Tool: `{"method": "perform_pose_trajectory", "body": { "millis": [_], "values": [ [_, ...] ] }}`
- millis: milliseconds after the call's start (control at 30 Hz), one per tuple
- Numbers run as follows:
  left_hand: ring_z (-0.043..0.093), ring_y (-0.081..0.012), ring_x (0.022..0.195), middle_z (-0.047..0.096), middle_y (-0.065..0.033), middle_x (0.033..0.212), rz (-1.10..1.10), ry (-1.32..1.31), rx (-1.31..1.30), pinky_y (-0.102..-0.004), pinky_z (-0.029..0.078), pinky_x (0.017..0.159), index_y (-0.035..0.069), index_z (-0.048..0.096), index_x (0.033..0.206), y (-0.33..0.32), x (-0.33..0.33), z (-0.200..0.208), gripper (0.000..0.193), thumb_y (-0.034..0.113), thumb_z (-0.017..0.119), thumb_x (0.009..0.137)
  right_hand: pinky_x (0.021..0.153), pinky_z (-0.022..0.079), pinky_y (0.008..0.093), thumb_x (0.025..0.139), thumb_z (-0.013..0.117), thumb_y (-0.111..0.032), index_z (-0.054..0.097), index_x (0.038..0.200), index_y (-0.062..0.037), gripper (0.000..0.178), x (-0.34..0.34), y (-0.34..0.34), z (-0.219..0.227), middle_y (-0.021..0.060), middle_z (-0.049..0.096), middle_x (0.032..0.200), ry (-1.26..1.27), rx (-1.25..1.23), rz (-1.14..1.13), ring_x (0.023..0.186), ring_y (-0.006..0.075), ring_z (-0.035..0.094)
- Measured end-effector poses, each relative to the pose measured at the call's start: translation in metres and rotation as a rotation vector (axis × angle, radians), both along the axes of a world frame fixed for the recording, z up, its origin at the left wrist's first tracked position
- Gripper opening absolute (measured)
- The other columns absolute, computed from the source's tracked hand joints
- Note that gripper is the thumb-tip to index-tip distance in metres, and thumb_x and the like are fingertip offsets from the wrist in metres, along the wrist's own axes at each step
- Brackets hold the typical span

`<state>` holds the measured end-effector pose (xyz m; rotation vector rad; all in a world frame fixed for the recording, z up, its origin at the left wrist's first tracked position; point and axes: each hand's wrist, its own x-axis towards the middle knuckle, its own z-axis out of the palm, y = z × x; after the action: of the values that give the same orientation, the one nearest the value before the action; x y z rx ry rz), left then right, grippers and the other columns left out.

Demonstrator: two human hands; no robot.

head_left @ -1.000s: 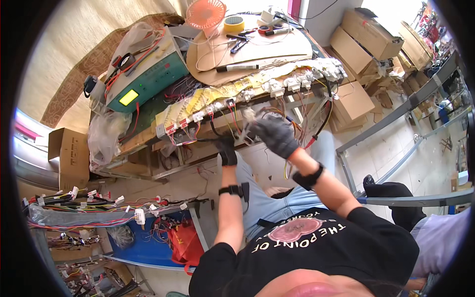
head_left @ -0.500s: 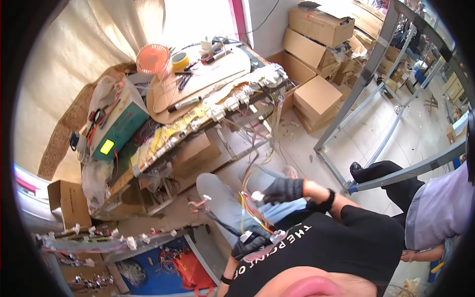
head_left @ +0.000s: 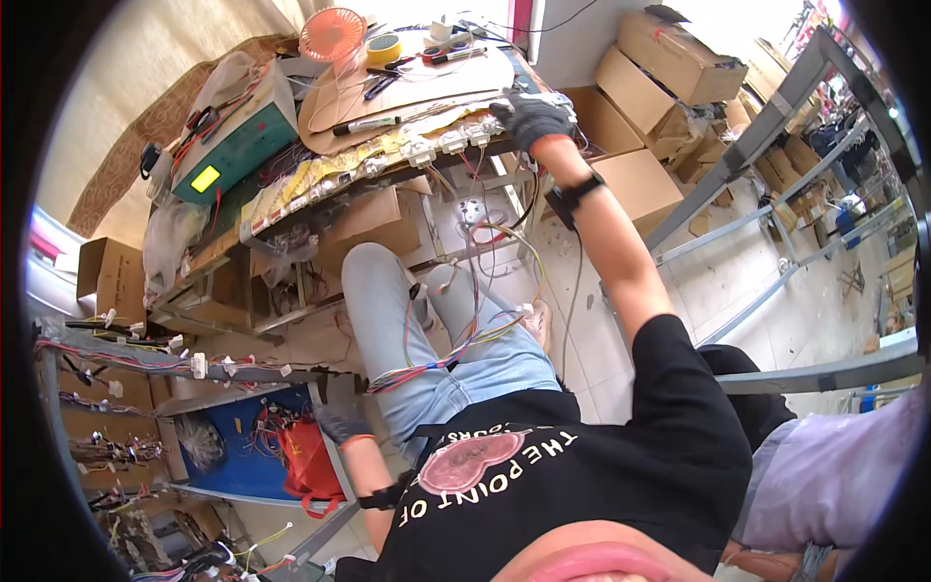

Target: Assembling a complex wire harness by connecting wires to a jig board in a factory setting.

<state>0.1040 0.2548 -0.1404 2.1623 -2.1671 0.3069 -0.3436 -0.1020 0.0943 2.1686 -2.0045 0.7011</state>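
My right hand (head_left: pixel 535 118), in a dark grey glove with an orange cuff, reaches to the far right end of the row of white connectors (head_left: pixel 454 142) along the bench edge. Its fingers are curled there; whatever they grip is hidden. My left hand (head_left: pixel 341 419), gloved alike, is low on the left, beside the metal frame of a rack. Blur smears its fingers. Across my thighs lies a wire harness (head_left: pixel 427 371) of red, blue and yellow wires. More loose wires (head_left: pixel 475 254) hang from the bench edge towards my knees.
On the bench stand a green device with a lit screen (head_left: pixel 233 145), an orange fan (head_left: pixel 333 35), yellow tape (head_left: pixel 384 48) and markers. The rack at left holds wires, a blue tray (head_left: pixel 218 441) and a red bag (head_left: pixel 308 461). Cardboard boxes (head_left: pixel 635 189), a metal frame and another person are at right.
My right hand has moved from near my lap up to the bench edge. My left hand has let go of the harness and moved left to the rack; the harness now rests on my thighs.
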Motion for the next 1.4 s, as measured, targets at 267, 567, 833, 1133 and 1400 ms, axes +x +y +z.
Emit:
{"method": "perform_pose_trajectory", "body": {
  "millis": [267,567,833,1133,1400],
  "values": [
    [0.058,-0.0268,0.098,0.059,-0.0163,0.108,-0.427,1.143,0.073,-0.0346,0.046,0.088,-0.003,0.051,0.117,-0.066,-0.129,0.110,0.040,0.013,0.059,0.081,0.061,0.047,0.0431,0.085,0.045,-0.037,0.066,0.077,-0.0114,0.034,-0.022,-0.060,-0.022,0.0131,0.064,0.071,0.360,-0.025,0.160,0.064,0.0313,0.061],
    [0.058,-0.0332,0.095,0.059,-0.0191,0.105,-0.439,0.312,0.833,-0.0415,0.045,0.083,0.005,0.049,0.116,-0.119,-0.170,0.042,0.048,0.035,0.057,0.080,0.050,0.046,0.0370,0.084,0.059,-0.025,0.054,0.080,-0.0076,0.019,-0.045,-0.082,0.035,0.0151,0.061,0.075,-0.517,-0.732,0.194,0.057,0.0245,0.057],
    [0.061,-0.0324,0.071,0.062,-0.0180,0.085,-0.527,0.479,0.770,-0.0440,0.046,0.059,0.008,0.048,0.121,-0.068,-0.180,0.100,0.037,0.022,0.046,0.087,0.097,0.039,0.0361,0.092,0.046,-0.027,0.051,0.119,-0.0018,0.037,-0.061,0.044,-0.085,0.0154,0.052,0.121,-0.834,0.253,0.504,0.111,0.0255,0.051],
    [0.062,-0.0274,0.080,0.060,-0.0144,0.091,-0.746,0.226,0.694,-0.0390,0.050,0.064,0.014,0.051,0.122,-0.044,-0.188,0.121,0.038,0.014,0.042,0.085,0.057,0.047,0.0310,0.085,0.051,-0.006,0.050,0.110,-0.0005,0.026,0.067,0.088,-0.148,0.0114,0.052,0.085,-0.876,0.169,0.809,0.067,0.0225,0.056],
    [0.059,-0.0333,0.091,0.060,-0.0181,0.102,-0.689,0.739,0.570,-0.0414,0.047,0.078,0.004,0.048,0.122,-0.062,-0.171,0.112,0.052,0.028,0.060,0.078,0.068,0.049,0.0398,0.085,0.046,-0.013,0.058,0.107,-0.0089,0.025,-0.141,0.192,-0.110,0.0167,0.062,0.096,0.205,0.471,0.127,0.082,0.0312,0.061]
  ]
}}
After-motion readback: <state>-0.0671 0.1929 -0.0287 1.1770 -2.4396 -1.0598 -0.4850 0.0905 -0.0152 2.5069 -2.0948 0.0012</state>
